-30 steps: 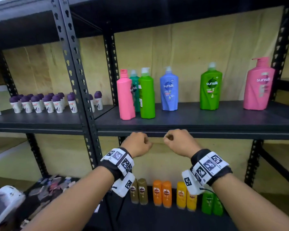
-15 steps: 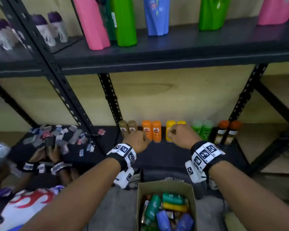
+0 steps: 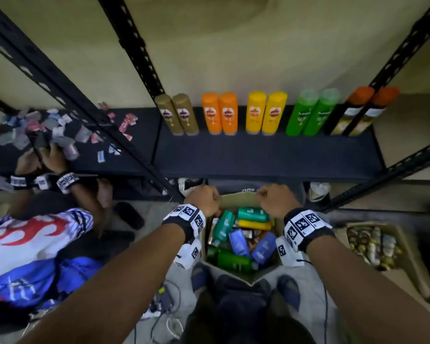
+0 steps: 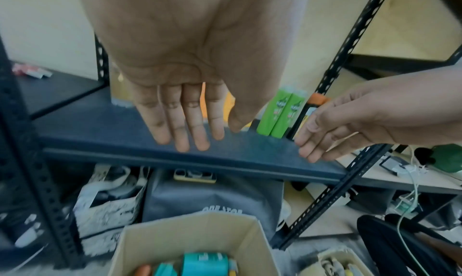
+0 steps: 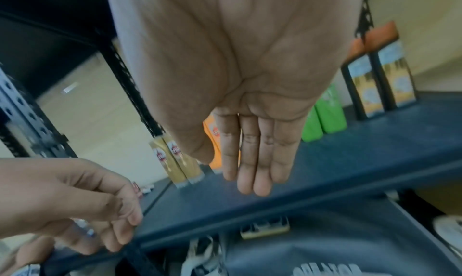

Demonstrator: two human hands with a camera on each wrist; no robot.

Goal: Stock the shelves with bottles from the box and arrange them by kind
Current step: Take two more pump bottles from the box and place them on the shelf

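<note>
While shelf labels blur unreadably, both hands, left hand [image 3: 204, 199] and right hand [image 3: 278, 199], hang empty, fingers relaxed, over the box [image 3: 243, 197].

Second person [image 3: 32, 244] crouching at left, sorting sachets [image 3: 60, 130] on neighbouring shelf; grey bag [image 4: 212, 197] lying under rack; cables [image 3: 164, 316] trailing across floor.

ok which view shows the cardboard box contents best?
Head view: it looks straight down into the cardboard box, showing teal, blue, green and yellow bottles lying jumbled. Left wrist view catches only the box's far end with a few bottles. Right wrist view does not show it.
</note>
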